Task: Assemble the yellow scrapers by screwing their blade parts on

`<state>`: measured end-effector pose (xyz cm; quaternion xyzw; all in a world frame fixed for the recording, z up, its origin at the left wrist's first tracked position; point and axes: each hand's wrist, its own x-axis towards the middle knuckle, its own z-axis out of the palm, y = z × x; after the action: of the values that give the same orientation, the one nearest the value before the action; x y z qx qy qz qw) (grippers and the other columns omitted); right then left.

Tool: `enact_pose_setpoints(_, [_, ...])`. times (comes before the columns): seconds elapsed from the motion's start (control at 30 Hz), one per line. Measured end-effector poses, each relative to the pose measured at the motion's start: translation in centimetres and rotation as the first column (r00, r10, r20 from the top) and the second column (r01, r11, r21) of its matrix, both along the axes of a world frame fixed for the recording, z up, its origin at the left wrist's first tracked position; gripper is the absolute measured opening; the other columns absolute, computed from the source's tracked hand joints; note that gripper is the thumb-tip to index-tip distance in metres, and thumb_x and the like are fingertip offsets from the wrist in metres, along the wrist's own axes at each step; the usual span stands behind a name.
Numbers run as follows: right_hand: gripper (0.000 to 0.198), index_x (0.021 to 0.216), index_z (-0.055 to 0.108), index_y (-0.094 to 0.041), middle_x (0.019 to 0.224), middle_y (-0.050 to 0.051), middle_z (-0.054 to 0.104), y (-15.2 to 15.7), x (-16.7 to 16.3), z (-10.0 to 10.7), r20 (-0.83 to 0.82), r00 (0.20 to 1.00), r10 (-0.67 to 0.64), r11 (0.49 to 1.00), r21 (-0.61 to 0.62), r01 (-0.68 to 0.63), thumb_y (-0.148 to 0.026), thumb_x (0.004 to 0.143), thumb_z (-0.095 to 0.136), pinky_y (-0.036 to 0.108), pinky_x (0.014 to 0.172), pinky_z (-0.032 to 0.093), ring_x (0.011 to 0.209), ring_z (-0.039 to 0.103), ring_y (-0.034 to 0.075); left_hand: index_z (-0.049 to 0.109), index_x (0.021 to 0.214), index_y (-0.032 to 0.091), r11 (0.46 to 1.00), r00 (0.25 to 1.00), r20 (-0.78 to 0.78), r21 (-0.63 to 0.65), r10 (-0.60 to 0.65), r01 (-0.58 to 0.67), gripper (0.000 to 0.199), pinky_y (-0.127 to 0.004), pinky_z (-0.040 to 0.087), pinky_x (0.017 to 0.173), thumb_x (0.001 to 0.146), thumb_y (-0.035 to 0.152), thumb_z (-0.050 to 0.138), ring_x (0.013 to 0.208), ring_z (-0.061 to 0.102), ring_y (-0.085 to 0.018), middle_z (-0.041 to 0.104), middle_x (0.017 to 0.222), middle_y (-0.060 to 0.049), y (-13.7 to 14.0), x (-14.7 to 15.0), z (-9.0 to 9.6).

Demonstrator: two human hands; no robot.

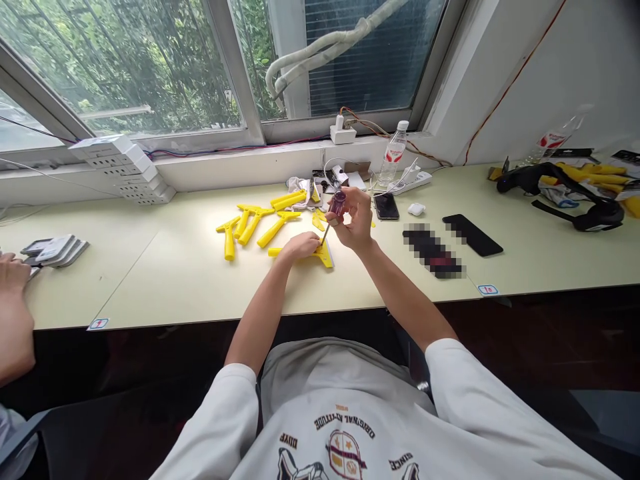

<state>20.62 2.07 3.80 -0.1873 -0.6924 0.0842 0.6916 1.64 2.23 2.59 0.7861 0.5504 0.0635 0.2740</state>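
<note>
A screwdriver (339,202) with a dark reddish handle is gripped in my right hand (357,220). Its shaft slants down to the head of a yellow scraper (326,255) lying on the table. My left hand (301,247) is closed over the scraper near its head and presses it to the tabletop; the handle end shows to the left of the hand. Whether the tip sits in a screw is too small to tell. Several more yellow scraper handles (273,229) lie just beyond my left hand, with small yellow pieces (319,219) near the screwdriver.
Behind my hands stand a water bottle (395,155) and a power strip (413,181). A phone (387,206), a white earbud case (417,209) and a black slab (473,234) lie to the right. At far left, another person's hand (13,273) is beside stacked grey pieces (57,251).
</note>
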Motion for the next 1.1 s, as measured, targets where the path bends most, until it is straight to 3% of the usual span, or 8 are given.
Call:
enact_pose_setpoints(0.17, [0.078, 0.158, 0.054, -0.041, 0.129, 0.010, 0.079, -0.3, -0.1, 0.5, -0.019, 0.998, 0.062, 0.985, -0.162, -0.064, -0.077, 0.096, 0.081, 0.034, 0.064, 0.064, 0.107, 0.083, 0.030, 0.060, 0.072, 0.023, 1.000, 1.000, -0.026, 0.003, -0.011, 0.011, 0.024, -0.038, 0.043, 0.069, 0.095, 0.028, 0.057, 0.077, 0.063, -0.026, 0.071, 0.085, -0.010, 0.0, 0.0, 0.0])
enact_pose_setpoints(0.33, [0.069, 0.156, 0.062, -0.041, 0.145, 0.011, 0.075, -1.3, -0.2, 2.0, -0.077, 0.984, 0.161, 0.941, -0.288, -0.177, -0.076, 0.098, 0.078, 0.038, 0.073, 0.070, 0.124, 0.079, 0.033, 0.065, 0.080, 0.022, 1.000, 0.998, -0.056, 0.000, -0.012, 0.012, 0.021, -0.038, 0.046, 0.072, 0.098, 0.029, 0.055, 0.082, 0.067, -0.027, 0.075, 0.092, -0.011, -0.1, 0.0, 0.1])
enact_pose_setpoints(0.47, [0.070, 0.162, 0.060, -0.044, 0.155, 0.010, 0.071, -1.4, -0.2, 2.3, -0.032, 0.988, 0.151, 0.954, -0.256, -0.154, -0.076, 0.101, 0.073, 0.042, 0.078, 0.072, 0.120, 0.078, 0.031, 0.069, 0.085, 0.022, 1.000, 0.998, -0.066, -0.015, -0.015, 0.014, 0.020, -0.037, 0.047, 0.074, 0.098, 0.028, 0.054, 0.086, 0.067, -0.027, 0.077, 0.098, -0.012, -0.1, 0.0, 0.3])
enact_pose_setpoints(0.67, [0.067, 0.166, 0.057, -0.045, 0.152, 0.010, 0.073, -1.1, -0.2, 2.5, 0.031, 0.994, 0.102, 0.978, -0.185, -0.094, -0.076, 0.108, 0.061, 0.042, 0.079, 0.072, 0.115, 0.079, 0.031, 0.071, 0.087, 0.021, 0.999, 0.997, -0.074, -0.007, -0.032, 0.032, 0.021, -0.036, 0.048, 0.075, 0.098, 0.027, 0.053, 0.085, 0.067, -0.027, 0.078, 0.099, -0.012, -0.2, 0.0, 0.4])
enact_pose_setpoints(0.87, [0.069, 0.159, 0.062, -0.040, 0.141, 0.010, 0.072, -1.0, -0.2, 3.0, 0.092, 0.994, 0.066, 0.986, -0.159, -0.051, -0.076, 0.101, 0.074, 0.043, 0.082, 0.071, 0.118, 0.077, 0.031, 0.072, 0.088, 0.021, 0.999, 0.995, -0.094, 0.015, -0.031, 0.032, 0.024, -0.035, 0.049, 0.076, 0.101, 0.027, 0.052, 0.087, 0.068, -0.027, 0.079, 0.101, -0.013, -0.2, 0.1, 0.3])
enact_pose_setpoints(0.97, [0.068, 0.157, 0.062, -0.040, 0.141, 0.010, 0.071, -0.9, 0.0, 2.6, 0.057, 0.995, 0.084, 0.987, -0.145, -0.075, -0.078, 0.102, 0.072, 0.043, 0.082, 0.071, 0.117, 0.077, 0.030, 0.072, 0.091, 0.020, 1.000, 0.994, -0.111, 0.017, -0.018, 0.020, 0.026, -0.035, 0.049, 0.077, 0.103, 0.028, 0.051, 0.090, 0.069, -0.027, 0.081, 0.106, -0.013, -0.2, 0.2, 0.3])
enact_pose_setpoints(1.1, [0.062, 0.167, 0.051, -0.044, 0.137, 0.008, 0.074, -1.0, 0.1, 2.3, 0.057, 0.985, 0.165, 0.983, -0.096, -0.160, -0.076, 0.113, 0.050, 0.040, 0.079, 0.071, 0.104, 0.080, 0.024, 0.073, 0.092, 0.021, 1.000, 0.994, -0.108, -0.002, -0.016, 0.016, 0.025, -0.035, 0.049, 0.077, 0.102, 0.029, 0.051, 0.090, 0.070, -0.027, 0.081, 0.105, -0.012, -0.2, 0.2, 0.4])
